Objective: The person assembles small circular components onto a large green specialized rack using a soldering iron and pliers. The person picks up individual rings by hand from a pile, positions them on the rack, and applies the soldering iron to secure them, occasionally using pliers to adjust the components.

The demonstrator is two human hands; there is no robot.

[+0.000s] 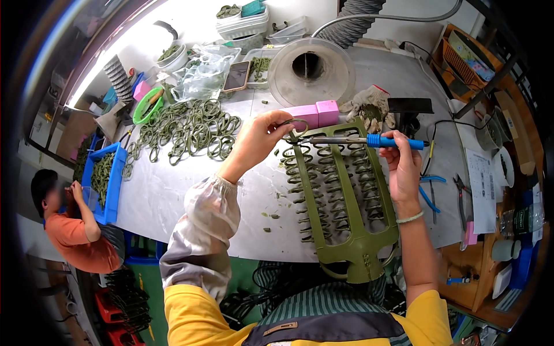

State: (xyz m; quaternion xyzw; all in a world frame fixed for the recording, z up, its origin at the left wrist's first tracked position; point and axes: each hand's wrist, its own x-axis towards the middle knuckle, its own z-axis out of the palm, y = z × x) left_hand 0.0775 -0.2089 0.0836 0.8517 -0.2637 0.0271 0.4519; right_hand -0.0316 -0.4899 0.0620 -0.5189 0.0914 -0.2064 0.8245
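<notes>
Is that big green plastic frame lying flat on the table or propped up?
Propped up. The green frame slants, its handle end overhanging the table edge toward the person, while the left hand grips its top.

My left hand reaches forward, fingers pinched together, forearm sleeved. My right hand is curled in a closed grip, wrist bare, arm raised.

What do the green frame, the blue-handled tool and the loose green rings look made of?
Green frame: likely moulded plastic, matte olive, one uniform piece with ribs and hooks. Blue-handled tool in the right hand: shiny metal shaft, blue grip that looks plastic or rubber. Loose green rings: same olive, probably plastic; too small to be sure. The left hand pinches one ring at the frame's top.
</notes>
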